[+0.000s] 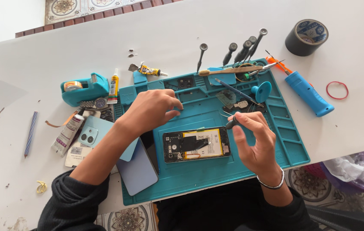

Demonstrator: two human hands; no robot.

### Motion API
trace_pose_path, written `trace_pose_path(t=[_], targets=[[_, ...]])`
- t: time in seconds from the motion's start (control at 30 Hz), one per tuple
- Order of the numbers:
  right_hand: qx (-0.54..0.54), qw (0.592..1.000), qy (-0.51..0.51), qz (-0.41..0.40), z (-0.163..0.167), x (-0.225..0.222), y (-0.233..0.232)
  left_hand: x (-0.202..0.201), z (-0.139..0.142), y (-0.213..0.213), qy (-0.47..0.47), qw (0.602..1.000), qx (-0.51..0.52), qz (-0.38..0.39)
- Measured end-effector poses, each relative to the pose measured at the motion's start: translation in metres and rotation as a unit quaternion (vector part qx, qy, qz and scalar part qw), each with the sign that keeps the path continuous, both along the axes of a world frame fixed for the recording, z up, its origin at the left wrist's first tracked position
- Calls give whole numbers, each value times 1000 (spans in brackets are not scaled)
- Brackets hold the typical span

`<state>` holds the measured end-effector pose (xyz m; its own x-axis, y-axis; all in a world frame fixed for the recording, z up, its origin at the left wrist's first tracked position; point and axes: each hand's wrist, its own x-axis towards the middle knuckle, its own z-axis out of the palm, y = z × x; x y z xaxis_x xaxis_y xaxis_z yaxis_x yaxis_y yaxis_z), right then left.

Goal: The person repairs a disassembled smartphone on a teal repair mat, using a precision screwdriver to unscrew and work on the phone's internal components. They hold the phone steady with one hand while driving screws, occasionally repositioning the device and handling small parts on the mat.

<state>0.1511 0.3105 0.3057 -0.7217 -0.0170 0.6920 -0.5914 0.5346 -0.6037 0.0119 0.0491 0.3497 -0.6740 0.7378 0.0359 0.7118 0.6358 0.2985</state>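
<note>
An opened phone (196, 145) with a yellow battery and black boards lies on the teal repair mat (216, 171). My right hand (254, 143) hovers just right of the phone and pinches the dark handle of a small screwdriver (232, 123) above the phone's top right corner. My left hand (152, 109) is curled over the mat's upper left compartments, fingertips pinched together near a small tray; whether it holds a tiny part is not visible. A light blue back cover (91, 133) rests under my left forearm.
Several screwdrivers (239, 51) stand at the mat's far edge, with a brush (229, 71), a blue suction cup (262, 91), a blue electric tool (308, 93), black tape roll (306, 37), red rubber band (337, 90), teal tape dispenser (83, 88) and glue tubes (67, 133). A pink basket (361, 171) sits lower right.
</note>
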Motion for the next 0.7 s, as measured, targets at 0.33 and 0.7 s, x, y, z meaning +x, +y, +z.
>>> trace_pose_path(t=[0.33,0.7], targets=[[-45,998,-27,-26,-2,0,0,7,-15,6,120,993,9,-22],[-2,999,16,-50,1,-1,-1,9,-13,7,143,989,9,-24]])
